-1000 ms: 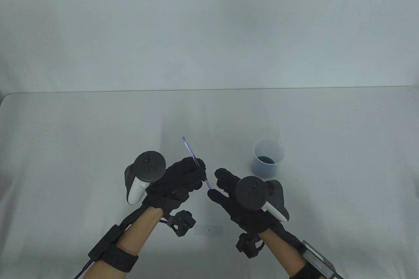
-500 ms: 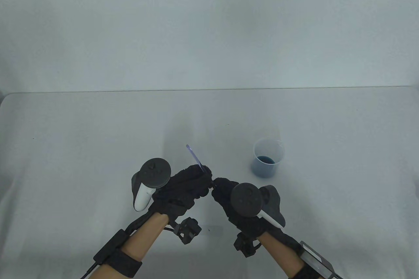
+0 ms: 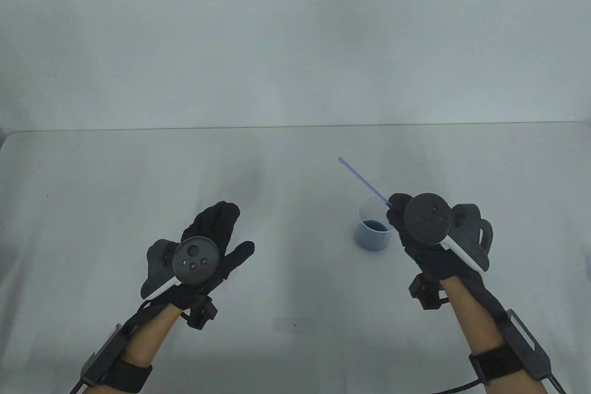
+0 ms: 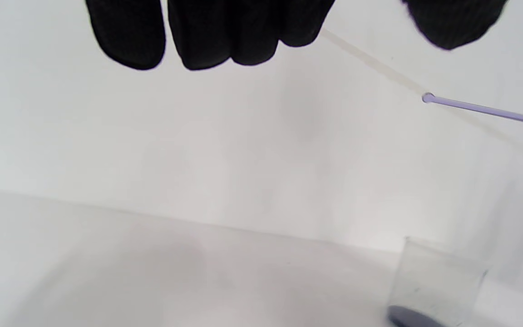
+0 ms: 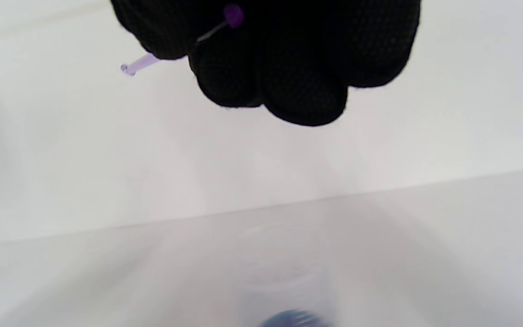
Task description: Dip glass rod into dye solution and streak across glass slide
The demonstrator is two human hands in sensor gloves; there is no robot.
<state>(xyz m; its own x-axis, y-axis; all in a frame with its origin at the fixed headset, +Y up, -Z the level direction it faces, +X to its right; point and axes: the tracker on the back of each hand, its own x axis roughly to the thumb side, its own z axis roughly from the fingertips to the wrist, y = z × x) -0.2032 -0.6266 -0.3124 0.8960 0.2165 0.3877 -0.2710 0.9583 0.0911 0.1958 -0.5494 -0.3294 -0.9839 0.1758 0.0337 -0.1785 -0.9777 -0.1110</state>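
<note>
Nearest to the person, between the two forearms, the glass slide (image 3: 294,324) lies flat on the table (image 3: 92,181); it is so clear that only a faint rectangle shows. Such a thin plate will probably be brittle and hard to lift from a flat surface, so I think it is better to take it by the long edges, or to press one end down while streaking.

A little farther, the left hand (image 3: 205,246) hovers over the table with the fingers spread and holds nothing. On the other side, the right hand (image 3: 418,227) is closed around the glass rod (image 3: 364,181), gripping it near its lower end. The rod points up and away to the left, and its free end stands above the table behind the beaker.

Just beside the right hand stands the small beaker (image 3: 375,224), with blue dye solution (image 3: 375,226) at its bottom. The rod is stiff, light, smooth and fragile, so a firm pinch well back from the dipping tip seems right. The beaker looks light and could tip if the rod pushes its wall.
</note>
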